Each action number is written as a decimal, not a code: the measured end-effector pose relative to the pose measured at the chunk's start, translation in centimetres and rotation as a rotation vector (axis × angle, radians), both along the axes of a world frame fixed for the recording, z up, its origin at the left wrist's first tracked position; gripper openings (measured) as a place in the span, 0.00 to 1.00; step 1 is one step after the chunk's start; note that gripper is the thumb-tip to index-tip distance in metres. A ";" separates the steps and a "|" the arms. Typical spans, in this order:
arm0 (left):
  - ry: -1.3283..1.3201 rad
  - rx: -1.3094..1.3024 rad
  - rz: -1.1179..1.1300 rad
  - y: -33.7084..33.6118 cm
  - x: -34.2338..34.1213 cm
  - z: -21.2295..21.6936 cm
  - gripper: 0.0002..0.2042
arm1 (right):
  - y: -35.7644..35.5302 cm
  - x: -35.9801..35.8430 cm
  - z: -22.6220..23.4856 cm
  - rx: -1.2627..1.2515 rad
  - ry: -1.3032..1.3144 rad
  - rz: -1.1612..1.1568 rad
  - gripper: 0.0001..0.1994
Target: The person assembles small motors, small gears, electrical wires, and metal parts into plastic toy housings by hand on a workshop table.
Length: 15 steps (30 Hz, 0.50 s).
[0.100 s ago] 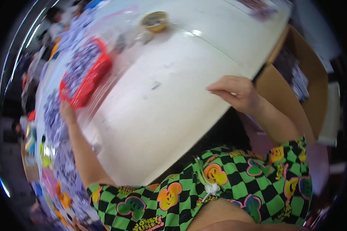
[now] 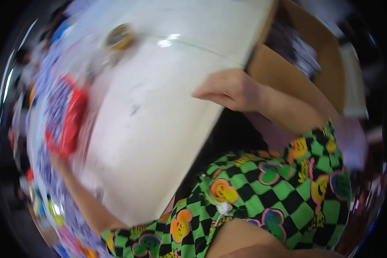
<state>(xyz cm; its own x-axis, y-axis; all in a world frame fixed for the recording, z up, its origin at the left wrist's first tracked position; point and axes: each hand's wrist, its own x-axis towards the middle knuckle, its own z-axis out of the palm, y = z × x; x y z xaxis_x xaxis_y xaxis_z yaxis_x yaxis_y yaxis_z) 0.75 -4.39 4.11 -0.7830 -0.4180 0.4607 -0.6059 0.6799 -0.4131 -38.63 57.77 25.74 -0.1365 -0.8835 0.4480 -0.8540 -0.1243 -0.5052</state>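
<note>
On the left side of the table, a red plastic basket (image 2: 74,124) is filled with small pale purple pieces, too blurred to name. My left hand (image 2: 58,160) is at the basket's near corner, its fingers closed on the rim and partly hidden. Over the table's right edge, my right hand (image 2: 228,89) is raised with fingers and thumb pressed together. Whatever lies between those fingertips, if anything, is too small to make out.
The white table (image 2: 137,159) stretches in front of me. A yellow bowl (image 2: 119,36) with small contents stands farther back. An open cardboard box (image 2: 284,64) with dark and pale packed items stands at the right edge. Purple pieces (image 2: 51,185) are heaped along the left.
My view has swung to the right, so the table, the bowl and the basket sit farther left in the picture. Both hands keep much the same pose.
</note>
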 end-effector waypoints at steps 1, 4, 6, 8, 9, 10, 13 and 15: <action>-0.180 -0.206 0.140 4.8 -3.5 -0.7 0.22 | 3.2 -1.7 0.6 0.021 0.067 -0.074 0.06; 0.315 -0.268 0.061 -0.1 -5.9 9.9 0.22 | 3.5 -5.4 -0.6 -0.081 0.007 -0.412 0.11; 0.601 0.005 -0.097 10.2 -10.9 13.9 0.20 | 9.6 -9.0 0.3 -0.117 -0.237 -0.614 0.16; 0.600 0.126 -0.448 16.4 -15.0 18.2 0.18 | 12.2 -12.3 0.6 -0.296 -0.379 -0.844 0.15; 0.581 0.175 -0.538 18.0 -17.1 18.7 0.17 | 13.7 -14.4 0.3 -0.359 -0.514 -0.898 0.16; 0.577 0.206 -0.646 18.7 -20.5 19.2 0.16 | 14.6 -16.7 -0.8 -0.358 -0.529 -0.982 0.15; 0.418 0.355 -0.888 28.9 -27.4 19.2 0.15 | 23.2 -23.0 -4.8 0.066 -0.426 -1.287 0.21; 0.265 0.394 -0.915 32.7 -27.8 19.7 0.16 | 18.1 -26.2 -11.4 0.675 -0.110 -1.284 0.31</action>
<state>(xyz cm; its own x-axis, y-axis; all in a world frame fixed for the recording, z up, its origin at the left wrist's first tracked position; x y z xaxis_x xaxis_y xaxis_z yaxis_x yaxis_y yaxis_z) -27.04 28.34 23.86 -0.7707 0.1285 0.6241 0.1730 0.9849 0.0108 -64.81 75.82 14.34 -0.9848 -0.1635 -0.0593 -0.1462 0.9631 -0.2261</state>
